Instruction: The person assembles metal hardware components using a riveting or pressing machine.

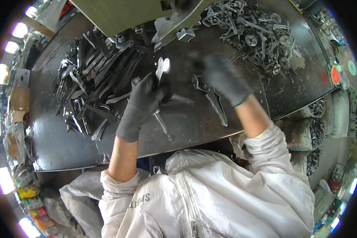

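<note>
My left hand (141,99), in a dark grey glove, is closed around a metal tool part (160,70) with bright rounded ends pointing away from me. Two grey legs (162,125) stick out below and to the right of that hand. My right hand (222,77), also gloved, is smeared by motion, so its fingers and anything in them cannot be made out. Just below it, a plier-like metal piece (215,104) with long handles lies on the dark metal table (178,137).
A heap of long grey metal handles (95,79) covers the table's left side. Smaller metal parts with round ends (261,37) are piled at the back right. A green machine (127,14) overhangs the far edge, with a small metal block (185,35) beneath. Sacks (299,135) stand at right.
</note>
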Action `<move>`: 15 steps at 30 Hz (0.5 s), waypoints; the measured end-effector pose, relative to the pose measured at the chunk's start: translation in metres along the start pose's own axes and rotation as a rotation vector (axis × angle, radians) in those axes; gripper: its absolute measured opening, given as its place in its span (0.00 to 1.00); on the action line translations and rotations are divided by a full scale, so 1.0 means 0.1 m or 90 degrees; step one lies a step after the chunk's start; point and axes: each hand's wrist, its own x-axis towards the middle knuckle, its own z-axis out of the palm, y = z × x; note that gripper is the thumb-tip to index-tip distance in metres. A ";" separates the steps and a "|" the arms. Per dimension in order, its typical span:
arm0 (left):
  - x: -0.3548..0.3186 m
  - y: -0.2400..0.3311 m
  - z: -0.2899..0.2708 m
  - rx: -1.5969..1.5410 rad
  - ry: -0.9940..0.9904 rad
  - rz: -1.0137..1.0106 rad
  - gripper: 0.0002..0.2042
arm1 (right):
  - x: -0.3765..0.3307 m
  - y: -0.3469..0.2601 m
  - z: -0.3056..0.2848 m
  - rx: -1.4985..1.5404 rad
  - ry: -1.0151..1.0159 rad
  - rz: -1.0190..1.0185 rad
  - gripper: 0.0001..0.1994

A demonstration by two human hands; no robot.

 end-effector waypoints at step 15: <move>0.13 -0.07 -0.23 -0.250 0.075 -0.154 0.22 | 0.36 -0.54 -0.15 0.958 -0.011 0.480 0.10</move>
